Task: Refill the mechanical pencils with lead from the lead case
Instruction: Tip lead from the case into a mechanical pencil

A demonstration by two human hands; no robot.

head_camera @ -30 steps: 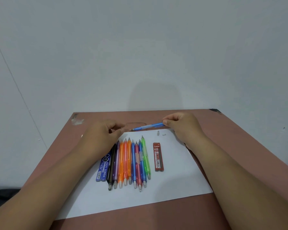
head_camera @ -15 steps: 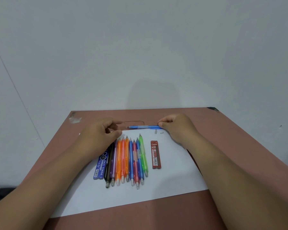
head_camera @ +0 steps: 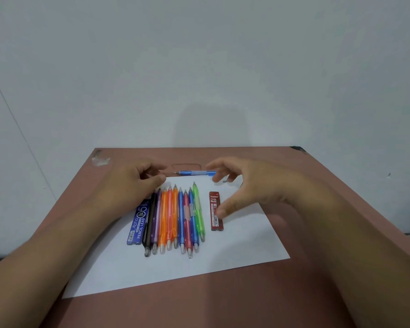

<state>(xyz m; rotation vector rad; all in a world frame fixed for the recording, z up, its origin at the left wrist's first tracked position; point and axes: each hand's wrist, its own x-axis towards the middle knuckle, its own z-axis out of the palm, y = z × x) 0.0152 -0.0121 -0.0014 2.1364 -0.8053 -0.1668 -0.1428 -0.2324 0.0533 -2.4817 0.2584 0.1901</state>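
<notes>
- Both hands hover over a reddish-brown table [head_camera: 317,292]: the right hand [head_camera: 249,185] is spread above the paper, fingers apart and loosely bent, gripping nothing, its thumb tip above the red lead case [head_camera: 216,210].
- Left hand [head_camera: 133,183] sits at the far left corner of the white sheet [head_camera: 234,252], fingers curled inward with the thumb against them; whether it pinches anything cannot be told.
- One blue mechanical pencil [head_camera: 195,173] lies crosswise on the table just beyond the sheet's far edge, between the two hands, its tip pointing left and its other end near the right fingertips.
- Nine more pencils lie side by side on the sheet, tips away from the person: a row of pencils [head_camera: 175,218] running black, purple, three orange, blue, red, blue and green.
- Labelled "Faster 2B", the red case lies flat on the sheet just right of the green pencil, apart from it.
- Marked "Alpha Pencil Lead", a blue lead case [head_camera: 139,223] lies on the left flank of the row, touching the black pencil, its far end under the left hand.
- Small pale bits lie beneath the right fingers, too small to identify.
</notes>
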